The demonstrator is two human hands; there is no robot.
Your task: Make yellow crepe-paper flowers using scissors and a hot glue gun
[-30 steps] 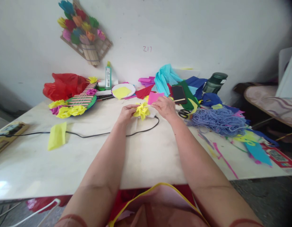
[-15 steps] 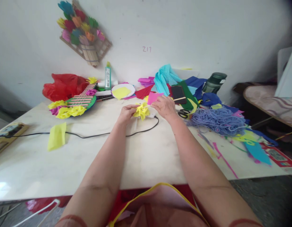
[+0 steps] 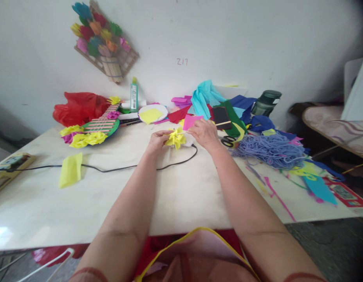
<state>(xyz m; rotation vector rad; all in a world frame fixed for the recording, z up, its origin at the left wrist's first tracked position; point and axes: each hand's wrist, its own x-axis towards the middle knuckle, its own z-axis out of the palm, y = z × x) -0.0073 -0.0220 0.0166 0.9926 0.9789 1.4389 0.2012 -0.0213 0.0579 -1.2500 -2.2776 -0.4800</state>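
A crumpled yellow paper flower hangs between both hands above the white table. My left hand is closed on its left side. My right hand pinches its right side, where a thin wooden stick pokes out past the fingers to the right. A small white device sits partly hidden under the flower, with a black cable running left from it. A pink paper square lies just behind the hands.
A yellow paper strip lies at left. A flower-trimmed green craft piece, a red bag, a glue bottle and a paper plate stand behind. Scissors, purple yarn, coloured papers and a dark jar crowd the right.
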